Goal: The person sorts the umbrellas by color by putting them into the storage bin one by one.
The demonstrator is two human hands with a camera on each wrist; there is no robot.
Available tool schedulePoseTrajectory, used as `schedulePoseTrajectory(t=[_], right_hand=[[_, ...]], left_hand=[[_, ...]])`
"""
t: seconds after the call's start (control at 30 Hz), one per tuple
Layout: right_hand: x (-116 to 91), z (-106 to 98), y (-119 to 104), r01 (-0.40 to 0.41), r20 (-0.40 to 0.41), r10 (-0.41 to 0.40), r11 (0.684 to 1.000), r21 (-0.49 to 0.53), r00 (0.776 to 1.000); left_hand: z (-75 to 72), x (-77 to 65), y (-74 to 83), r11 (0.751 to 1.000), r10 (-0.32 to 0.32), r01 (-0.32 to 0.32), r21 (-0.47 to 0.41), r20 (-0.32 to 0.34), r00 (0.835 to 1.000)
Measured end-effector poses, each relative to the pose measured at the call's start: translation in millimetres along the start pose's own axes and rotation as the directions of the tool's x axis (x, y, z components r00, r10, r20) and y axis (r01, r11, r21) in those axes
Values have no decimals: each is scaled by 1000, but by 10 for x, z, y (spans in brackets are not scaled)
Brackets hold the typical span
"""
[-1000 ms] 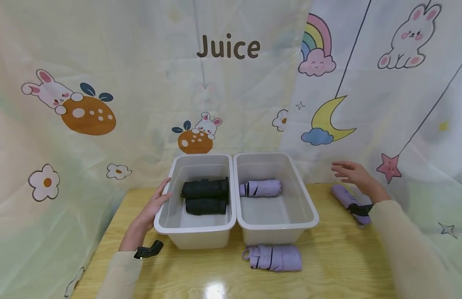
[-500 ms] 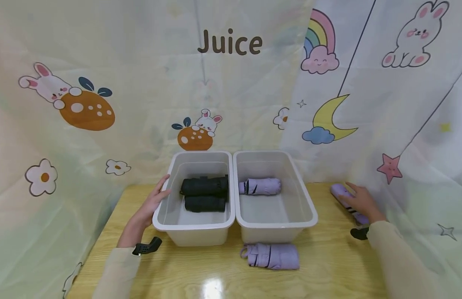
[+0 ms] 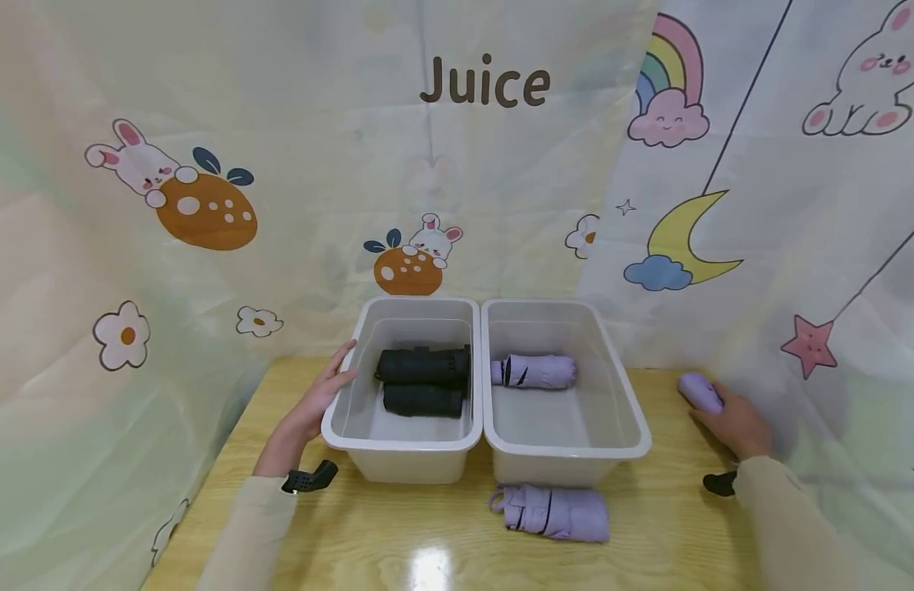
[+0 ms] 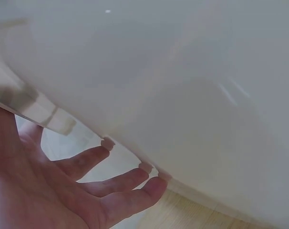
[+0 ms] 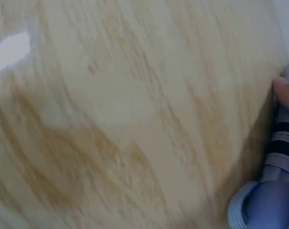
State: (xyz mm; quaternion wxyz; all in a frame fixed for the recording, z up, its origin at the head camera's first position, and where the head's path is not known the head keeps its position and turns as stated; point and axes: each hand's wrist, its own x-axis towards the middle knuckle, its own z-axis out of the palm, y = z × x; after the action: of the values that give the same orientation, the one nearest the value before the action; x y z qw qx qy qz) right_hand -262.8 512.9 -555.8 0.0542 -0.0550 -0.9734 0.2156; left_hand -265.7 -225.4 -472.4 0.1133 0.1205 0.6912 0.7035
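Observation:
My right hand (image 3: 741, 423) grips a purple folded umbrella (image 3: 700, 392) at the right side of the table. In the right wrist view, only the thumb shows on this umbrella (image 5: 278, 191), which has dark bands and a wrist loop. My left hand (image 3: 316, 402) rests against the outer left side of the left white bin (image 3: 397, 446); in the left wrist view its fingertips touch the wall. Inside that bin lie two black folded umbrellas (image 3: 423, 367). The right white bin (image 3: 567, 451) contains a purple folded umbrella (image 3: 538, 372).
Another purple folded umbrella (image 3: 560, 513) lies on the wooden table (image 3: 353, 542) in front of the right bin. The two bins stand side by side, close to a printed cloth backdrop (image 3: 501, 180) that encloses the table's back and sides.
My right hand has come down onto the purple umbrella at the right and taken hold of it. The left hand stays at the bin. The head view has shifted slightly.

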Motion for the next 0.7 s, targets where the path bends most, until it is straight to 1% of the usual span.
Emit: schedulePoseTrajectory(t=[0.1,0.2,0.3,0.43,0.53,0.6,0.7], right_hand=[[-11,13,6,-19,-2,19,999,-29,1000],[-9,33,8,-23,-19,22,1000,-16,1000],[-47,16,32,-29,-37,29,1000,-9,999],[-74,-14,14,-26,-44,25,1000,-6,999],[-57,-65,-62,11,-42,-10,1000,10,999],[-34,-121,-156,26,-17,-26,999,37,1000],[-7,-233,-296,99,-19,-98,994,54,995]], left_hand=[[6,14,-5,1000,1,-1,-1,-6,1000],[2,10,-14,1000,-8,8,-5,-13,1000],[24,32,-10,1000,-19,19,-4,-7,1000],[38,47,-8,1000,-17,17,-10,7,1000],[33,54,-3,1000,-5,5,-12,7,1000],[25,50,-2,1000,-2,2,-14,5,1000],[20,45,-15,1000,-5,5,-18,4,1000]])
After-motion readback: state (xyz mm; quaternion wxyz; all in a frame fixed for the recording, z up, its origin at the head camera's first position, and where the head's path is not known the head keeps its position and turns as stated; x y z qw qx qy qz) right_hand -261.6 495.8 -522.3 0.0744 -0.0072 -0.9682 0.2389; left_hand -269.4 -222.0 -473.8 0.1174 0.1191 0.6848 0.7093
